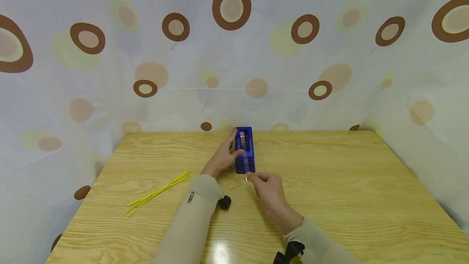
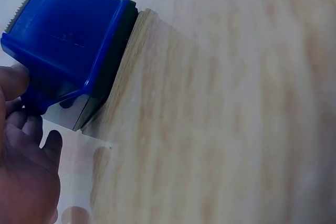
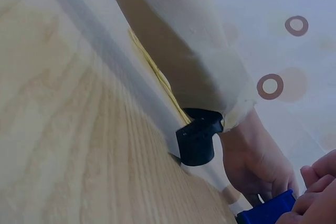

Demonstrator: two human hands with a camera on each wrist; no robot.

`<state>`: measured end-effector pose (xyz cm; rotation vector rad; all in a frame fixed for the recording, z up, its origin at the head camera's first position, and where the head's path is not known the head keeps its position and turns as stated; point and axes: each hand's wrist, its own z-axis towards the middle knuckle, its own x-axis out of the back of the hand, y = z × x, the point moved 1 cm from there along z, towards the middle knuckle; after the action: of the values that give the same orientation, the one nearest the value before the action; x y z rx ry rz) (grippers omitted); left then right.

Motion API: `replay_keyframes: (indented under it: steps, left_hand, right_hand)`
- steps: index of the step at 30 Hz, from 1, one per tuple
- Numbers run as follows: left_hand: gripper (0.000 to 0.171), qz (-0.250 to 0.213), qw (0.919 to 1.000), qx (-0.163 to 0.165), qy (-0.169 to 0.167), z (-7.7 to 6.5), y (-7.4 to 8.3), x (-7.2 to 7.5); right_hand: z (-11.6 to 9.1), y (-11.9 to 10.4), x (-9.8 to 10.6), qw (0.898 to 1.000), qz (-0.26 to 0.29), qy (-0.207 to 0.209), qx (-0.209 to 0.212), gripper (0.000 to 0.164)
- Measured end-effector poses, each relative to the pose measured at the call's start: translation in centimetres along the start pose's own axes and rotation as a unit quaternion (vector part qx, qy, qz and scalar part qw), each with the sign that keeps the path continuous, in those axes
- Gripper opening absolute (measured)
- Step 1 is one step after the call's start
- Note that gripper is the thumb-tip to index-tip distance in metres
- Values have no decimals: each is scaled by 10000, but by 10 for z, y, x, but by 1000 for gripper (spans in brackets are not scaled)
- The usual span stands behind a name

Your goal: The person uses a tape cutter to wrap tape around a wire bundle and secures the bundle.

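A blue tape dispenser [image 1: 250, 165] with a roll of tape [image 1: 242, 138] stands near the far edge of the table. My left hand [image 1: 222, 157] grips it from the left side, thumb across its top and fingers along its side. The serrated cutter [image 2: 20, 10] shows at the dispenser's edge in the left wrist view. Just in front of the dispenser, my right hand [image 1: 270, 192] pinches the loose end of clear tape [image 1: 247, 178] between thumb and forefinger. The tape stretches from the roll over the dispenser towards those fingertips.
A loose bundle of thin yellow sticks [image 1: 159, 191] lies on the wooden table [image 1: 351, 190], left of my left forearm. Behind the table hangs a pale patterned cloth [image 1: 256, 60]. Each wrist wears a black camera [image 1: 225, 202].
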<state>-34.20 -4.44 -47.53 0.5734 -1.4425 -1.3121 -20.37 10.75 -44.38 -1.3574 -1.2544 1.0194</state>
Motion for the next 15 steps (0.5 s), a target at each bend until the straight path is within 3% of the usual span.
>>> replay_keyframes:
  steps: [8, 15]
  left_hand:
    - [80, 95, 9999, -36, 44, 0, 0, -1]
    - [80, -53, 10000, -77, 11, 0, -1, 0]
  right_hand:
    - [-15, 2, -5, 9991, -185, 277, 261, 19]
    - [-28, 4, -5, 9991, -39, 287, 295, 20]
